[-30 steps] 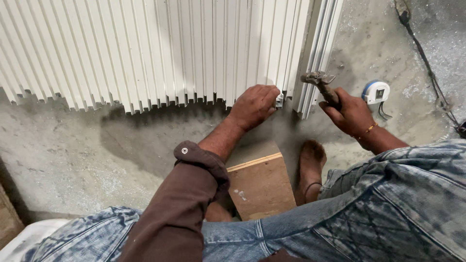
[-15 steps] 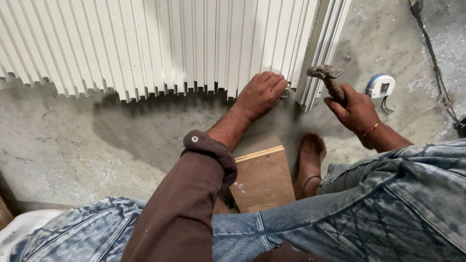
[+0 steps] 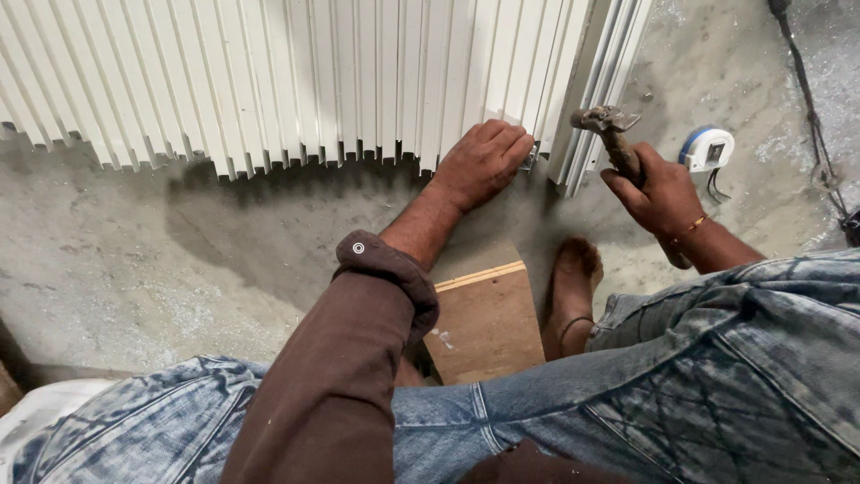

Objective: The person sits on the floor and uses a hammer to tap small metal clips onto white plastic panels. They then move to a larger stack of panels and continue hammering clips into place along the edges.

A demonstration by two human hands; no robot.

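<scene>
My left hand (image 3: 482, 161) rests palm-down on the near ends of several white ribbed profile strips (image 3: 296, 81) lying side by side on the concrete floor, fingers curled over the end of one strip. Whether it pinches anything small is hidden. My right hand (image 3: 658, 193) grips the handle of a worn hammer (image 3: 609, 130), its head raised just right of the left hand, beside a white frame piece (image 3: 596, 99) at the strips' right edge.
A plywood block (image 3: 488, 323) lies under my left forearm, next to my bare foot (image 3: 571, 287). A blue and white tape measure (image 3: 706, 148) sits on the floor at right. A dark cable (image 3: 811, 99) runs along the far right.
The hammer head has swung slightly closer to the frame piece and left hand. My left hand stays pressed on the strip ends; the view has shifted a little.
</scene>
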